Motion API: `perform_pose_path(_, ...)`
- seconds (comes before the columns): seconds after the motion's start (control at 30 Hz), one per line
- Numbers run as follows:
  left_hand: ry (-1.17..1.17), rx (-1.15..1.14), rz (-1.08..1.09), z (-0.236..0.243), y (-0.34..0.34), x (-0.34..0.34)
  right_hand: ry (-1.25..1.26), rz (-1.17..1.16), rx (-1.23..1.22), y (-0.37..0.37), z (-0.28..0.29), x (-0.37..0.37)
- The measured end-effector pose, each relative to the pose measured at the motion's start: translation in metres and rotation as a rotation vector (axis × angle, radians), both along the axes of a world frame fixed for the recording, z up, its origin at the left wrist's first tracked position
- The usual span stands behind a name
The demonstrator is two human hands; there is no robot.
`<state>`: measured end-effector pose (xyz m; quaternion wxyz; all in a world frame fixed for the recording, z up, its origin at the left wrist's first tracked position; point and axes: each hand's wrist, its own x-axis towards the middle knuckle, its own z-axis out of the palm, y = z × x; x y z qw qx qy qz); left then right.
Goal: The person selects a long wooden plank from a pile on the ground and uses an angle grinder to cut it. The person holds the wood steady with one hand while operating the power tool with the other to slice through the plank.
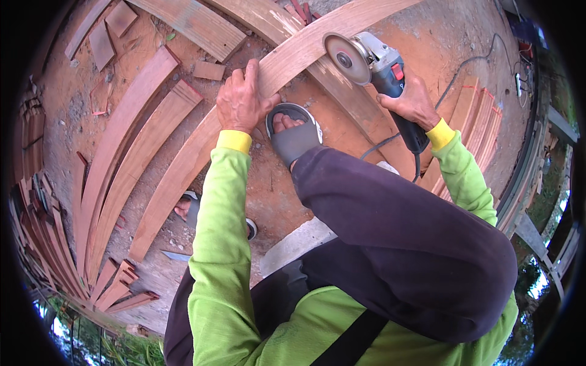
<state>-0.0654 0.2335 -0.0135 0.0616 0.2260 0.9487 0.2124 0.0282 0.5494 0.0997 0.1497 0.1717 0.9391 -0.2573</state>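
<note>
A long wooden board (293,64) runs across in front of me, from the lower left up to the top right. My left hand (242,97) is closed around its edge near the middle. In my right hand (413,104) is an angle grinder (390,76), gripped round its dark body, thumb near the red switch. The grinder's round disc (346,59) is over or against the board's near edge; I cannot tell whether it touches. My sandalled foot (294,131) is just below the board, by my left hand.
Another plank (360,100) crosses under the board. More boards (137,143) lie at left, with a stack (476,122) at right. Small wood offcuts (209,71) dot the dirt ground. The grinder's cord (455,82) trails off right. A concrete block (296,244) sits below my knee.
</note>
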Motion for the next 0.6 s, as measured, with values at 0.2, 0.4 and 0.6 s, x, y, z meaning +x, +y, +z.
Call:
perform_pose_path(0.2, 0.013, 0.007, 0.003, 0.0006, 0.0002, -0.0001, -0.013, 0.01, 0.019, 0.0016, -0.002, 0.0011)
perform_pose_path(0.4, 0.012, 0.006, 0.007, -0.0011, 0.0002, 0.0001, -0.053, 0.0, 0.018, 0.0017, -0.0024, 0.0002)
perform_pose_path(0.6, 0.005, 0.007, 0.01, 0.0004, 0.001, 0.0, -0.053, 0.021, 0.035, 0.0047, -0.004, 0.0012)
